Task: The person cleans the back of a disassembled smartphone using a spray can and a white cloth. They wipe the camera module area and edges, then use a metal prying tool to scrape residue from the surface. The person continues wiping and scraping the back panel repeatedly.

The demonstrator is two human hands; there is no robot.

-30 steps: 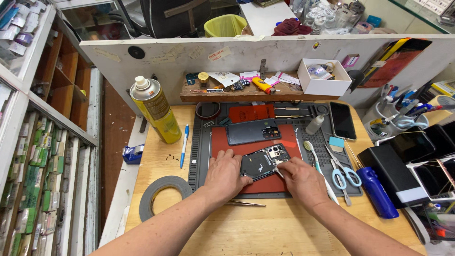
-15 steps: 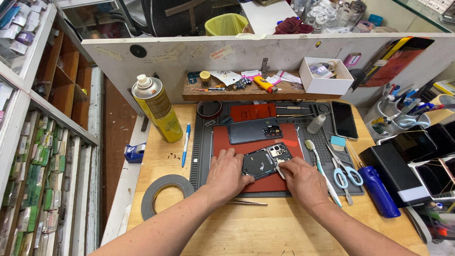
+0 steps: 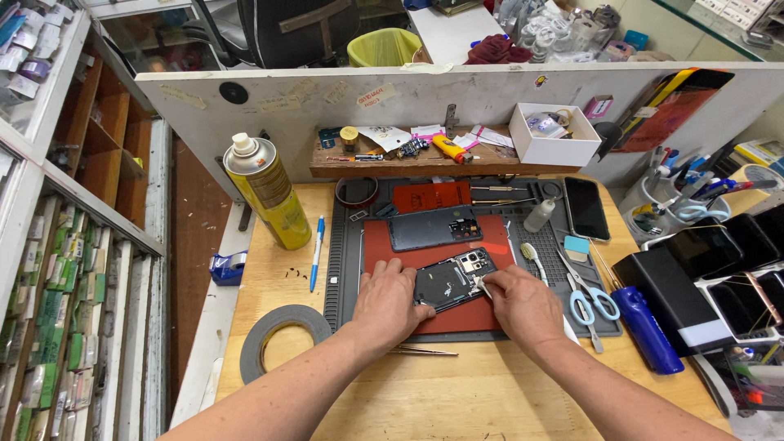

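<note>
the wooden workbench (image 3: 457,392) carries a grey work mat (image 3: 343,269) with a red pad (image 3: 392,245) laid on it, and both hands rest on that pad's near part. beyond the left hand, well apart, stands a yellow spray can (image 3: 265,192); nearer and off to its outer side lies a ring of dark tape (image 3: 282,339). just past the hands lies a separate dark back cover (image 3: 433,229). to the outer side of the right hand lie blue-handled scissors (image 3: 592,302) and a blue cylinder (image 3: 645,327). tweezers (image 3: 420,352) lie on the bench just nearer than the left hand.

the opened phone (image 3: 453,279) lies flat between the hands, its insides facing up. its long axis runs slantwise, the camera end pointing away and toward the right hand, the other end toward the left hand.

the left hand (image 3: 392,302) lies flat with fingers spread lightly, fingertips touching the phone's near-left edge. the right hand (image 3: 523,298) is curled, thumb and forefinger pinching a thin light tool (image 3: 483,286) whose tip meets the phone's right edge near the camera end.

compared with half a second ago, phone and hands sit in nearly the same spots; no clear shift can be told.
</note>
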